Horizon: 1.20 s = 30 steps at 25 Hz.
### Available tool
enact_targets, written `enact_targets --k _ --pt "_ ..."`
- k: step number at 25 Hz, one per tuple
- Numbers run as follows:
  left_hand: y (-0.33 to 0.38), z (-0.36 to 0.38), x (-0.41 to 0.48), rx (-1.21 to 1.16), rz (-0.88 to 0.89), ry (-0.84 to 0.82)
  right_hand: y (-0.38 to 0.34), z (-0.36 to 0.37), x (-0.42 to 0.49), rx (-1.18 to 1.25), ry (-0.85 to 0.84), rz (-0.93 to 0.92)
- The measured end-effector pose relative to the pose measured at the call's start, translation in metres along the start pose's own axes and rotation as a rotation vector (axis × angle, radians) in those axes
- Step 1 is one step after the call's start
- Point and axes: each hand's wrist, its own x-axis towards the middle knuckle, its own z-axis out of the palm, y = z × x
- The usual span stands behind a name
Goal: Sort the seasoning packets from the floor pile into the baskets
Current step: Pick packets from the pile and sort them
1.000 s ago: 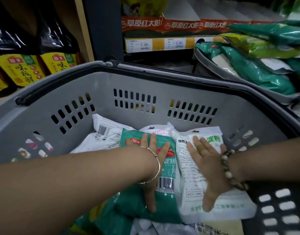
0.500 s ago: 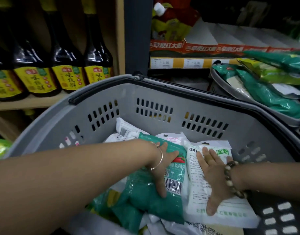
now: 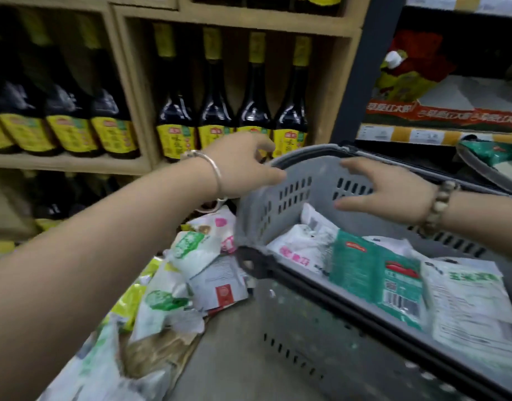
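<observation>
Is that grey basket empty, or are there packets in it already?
Partly filled: a green packet and white packets lie inside the grey basket, below its rim.

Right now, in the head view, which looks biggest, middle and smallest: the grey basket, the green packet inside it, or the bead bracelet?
1. grey basket, by far
2. green packet
3. bead bracelet
Nearness to the camera does not change this order.

Both arms outstretched, left hand (image 3: 243,166) loosely curled, right hand (image 3: 390,192) flat, fingers (image 3: 360,166) spread.
</observation>
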Motion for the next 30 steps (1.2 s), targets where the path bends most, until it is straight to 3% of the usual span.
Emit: enact_targets --k 4,8,12,19,25,27,30 --pt "-0.069 -0.047 -0.066 0.021 -0.115 0.108 -0.102 0.011 0.017 0.056 0.106 -0.219" --pt "-0.133 -0.056 -0.112 -0.004 -0.196 0.192 -0.182 0.041 0.022 0.026 0.036 -0.309" --pt "-0.189 -0.029 -0.137 0.18 -0.31 0.134 -0.232 0.096 0.029 -0.06 -0.063 -0.352" --pt "-0.29 0.041 -0.186 0.158 -0.541 -0.053 -0.256 0.206 0.033 -0.231 -0.342 -0.363" --pt "-0.327 0.076 -0.231 0.06 -0.687 -0.152 -0.248 0.271 0.035 -0.247 -0.519 -0.349" --pt "-0.332 0.081 -0.244 0.048 -0.717 -0.172 -0.251 0.305 0.031 -0.179 -0.57 -0.278" --pt "-0.342 0.088 -0.266 -0.017 -0.761 -0.251 -0.263 0.36 0.015 0.188 -0.78 -0.089"
